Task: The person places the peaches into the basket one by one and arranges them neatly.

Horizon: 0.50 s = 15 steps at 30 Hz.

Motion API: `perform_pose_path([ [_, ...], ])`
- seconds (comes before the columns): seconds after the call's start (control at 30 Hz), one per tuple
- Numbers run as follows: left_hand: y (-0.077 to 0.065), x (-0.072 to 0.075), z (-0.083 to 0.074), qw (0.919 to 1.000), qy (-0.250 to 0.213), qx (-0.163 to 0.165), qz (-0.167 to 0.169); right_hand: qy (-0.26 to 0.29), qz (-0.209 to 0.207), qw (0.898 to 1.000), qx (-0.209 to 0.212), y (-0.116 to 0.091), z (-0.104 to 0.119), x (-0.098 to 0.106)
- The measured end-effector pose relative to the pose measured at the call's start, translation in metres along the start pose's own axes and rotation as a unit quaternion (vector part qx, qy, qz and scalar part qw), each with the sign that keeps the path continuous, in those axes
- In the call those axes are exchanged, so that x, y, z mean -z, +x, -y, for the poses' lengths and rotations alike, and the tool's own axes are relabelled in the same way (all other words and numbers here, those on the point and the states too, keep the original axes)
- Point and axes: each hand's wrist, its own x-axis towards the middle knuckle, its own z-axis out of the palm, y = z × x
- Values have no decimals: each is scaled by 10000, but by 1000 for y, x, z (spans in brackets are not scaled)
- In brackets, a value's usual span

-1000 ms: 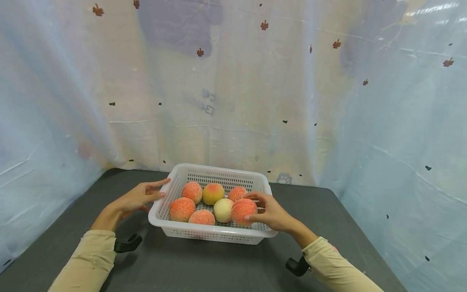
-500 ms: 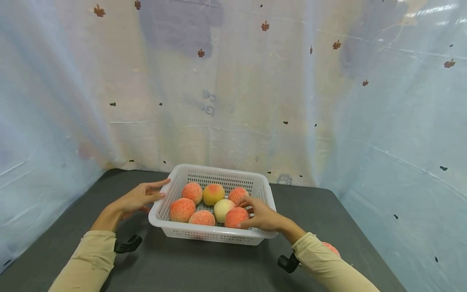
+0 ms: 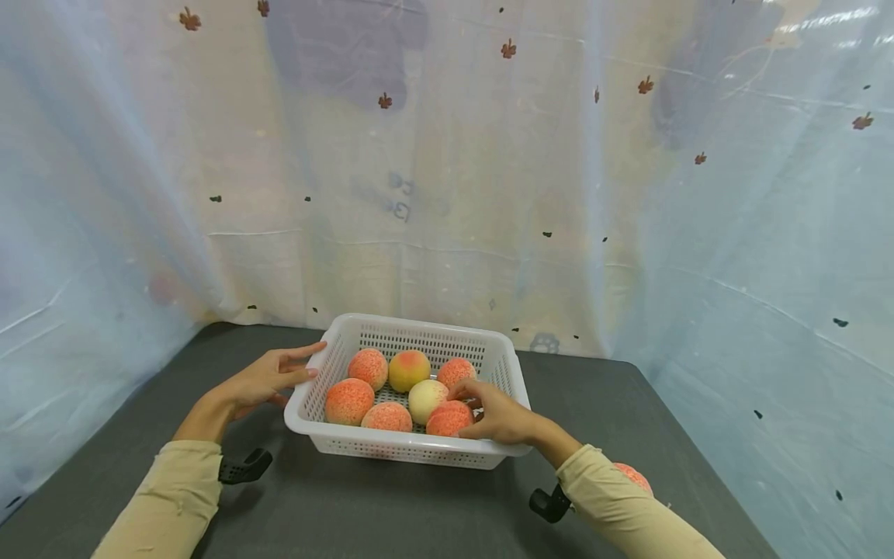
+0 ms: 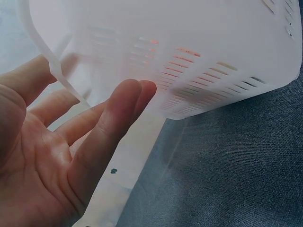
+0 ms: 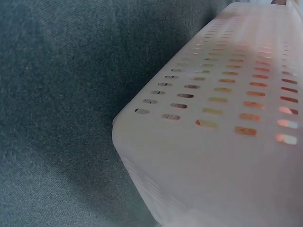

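Observation:
A white perforated plastic basket (image 3: 489, 335) stands on the dark table with several peaches in it. My left hand (image 3: 261, 380) rests its fingertips on the basket's left rim. In the left wrist view its lower fingers (image 4: 102, 137) extend loosely along the outside wall. Inside the basket's front right corner, my right hand (image 3: 503, 411) holds a red speckled peach (image 3: 447, 419) between thumb and fingers. A pale yellow peach (image 3: 424, 400) lies just left of it, and a red peach (image 3: 456, 369) behind it. The right wrist view shows only the basket's outer wall (image 5: 189, 165); the hand is hidden there.
Another red peach (image 3: 634, 475) lies on the table (image 3: 391, 505), partly hidden by the right sleeve (image 3: 621, 497). A patterned plastic curtain (image 3: 447, 194) hangs along the back and both sides. Black wrist mounts jut out under both wrists.
My right hand has moved left and down into the basket, lowering the red peach beside the pale one. More of the peach behind the right sleeve shows. The left hand has stayed put.

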Motion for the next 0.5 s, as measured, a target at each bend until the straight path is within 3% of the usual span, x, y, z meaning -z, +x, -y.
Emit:
perform_pose_path([
  [0.23, 1, 0, -1, 10000, 26, 24, -42, 161, 190, 9997, -70, 1, 0, 0],
  [0.5, 1, -1, 0, 10000, 65, 50, -32, -161, 342, 9993, 35, 4, 1, 1],
])
